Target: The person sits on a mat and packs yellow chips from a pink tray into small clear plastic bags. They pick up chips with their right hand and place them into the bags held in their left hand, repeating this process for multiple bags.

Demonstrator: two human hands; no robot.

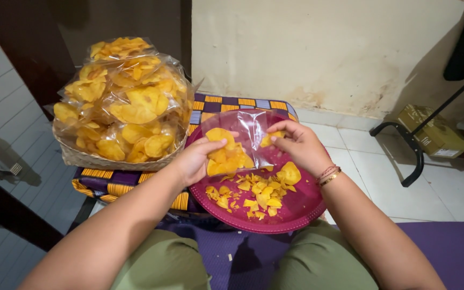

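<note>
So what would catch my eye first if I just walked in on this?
Probably the woven basket at the left, heaped with clear bags of yellow chips. Next, in the middle, the left hand and right hand together hold a clear plastic bag partly filled with chips over a round magenta tray, where loose chips lie scattered.

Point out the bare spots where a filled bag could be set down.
Bare white floor tiles between the magenta tray and the black stand leg. Crowded: the chips cover the tray's middle, and the woven basket is heaped with packed bags.
</note>
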